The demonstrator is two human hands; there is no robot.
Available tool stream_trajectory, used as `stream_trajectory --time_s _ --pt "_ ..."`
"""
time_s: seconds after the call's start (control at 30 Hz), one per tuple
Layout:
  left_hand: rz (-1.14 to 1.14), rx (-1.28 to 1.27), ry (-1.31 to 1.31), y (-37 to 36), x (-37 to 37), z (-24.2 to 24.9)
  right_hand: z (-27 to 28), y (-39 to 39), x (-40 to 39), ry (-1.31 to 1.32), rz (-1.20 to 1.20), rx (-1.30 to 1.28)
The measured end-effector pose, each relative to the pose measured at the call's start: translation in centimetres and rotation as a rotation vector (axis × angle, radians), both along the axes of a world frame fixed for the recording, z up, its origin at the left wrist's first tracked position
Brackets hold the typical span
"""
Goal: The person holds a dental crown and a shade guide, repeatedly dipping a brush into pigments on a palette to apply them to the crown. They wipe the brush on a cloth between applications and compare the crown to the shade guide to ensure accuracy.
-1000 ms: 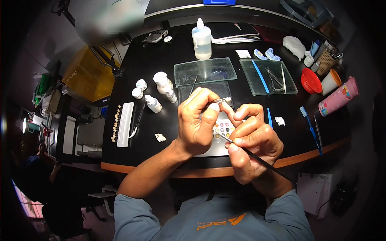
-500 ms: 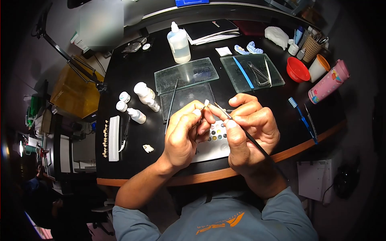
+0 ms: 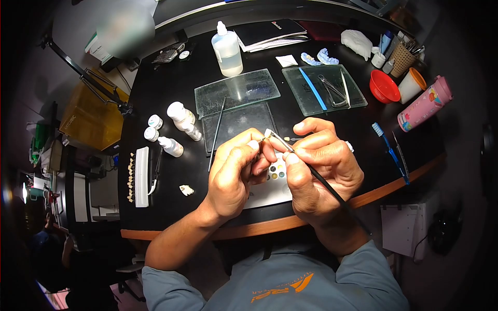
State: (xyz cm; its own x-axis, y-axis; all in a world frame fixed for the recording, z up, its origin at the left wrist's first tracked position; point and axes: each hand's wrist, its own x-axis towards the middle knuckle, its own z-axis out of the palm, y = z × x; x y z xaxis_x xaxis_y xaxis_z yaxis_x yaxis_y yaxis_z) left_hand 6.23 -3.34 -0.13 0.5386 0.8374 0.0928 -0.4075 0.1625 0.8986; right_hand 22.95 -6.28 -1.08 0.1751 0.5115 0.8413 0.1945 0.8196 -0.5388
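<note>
In the head view, my left hand pinches a small white dental crown between thumb and fingertips. Whether the crown sits on a holder is hidden by the fingers. My right hand grips a thin brush with a dark handle like a pen, its tip at the crown and seemingly touching it. Under both hands lies a white palette with several coloured spots of paste, partly covered by the fingers.
Glass plates lie ahead, one bearing a blue stick. White bottles and a shade guide stand left. At right are a red bowl, a pink tumbler and a blue toothbrush. A clear bottle stands behind.
The brush tip has come up to the crown, closing the small gap between them. The left hand keeps its pinch. The whole view has shifted slightly.
</note>
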Motion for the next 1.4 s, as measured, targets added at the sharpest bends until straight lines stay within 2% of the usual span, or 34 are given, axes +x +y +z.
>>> stream_trajectory --time_s 0.2,1.4 --pt "0.034 0.003 0.069 -0.16 0.19 0.38 0.05 -0.07 0.0 -0.001 0.002 -0.005" --pt "0.028 0.027 0.076 -0.05 -0.04 0.11 0.05 -0.33 -0.1 0.011 0.023 -0.018"
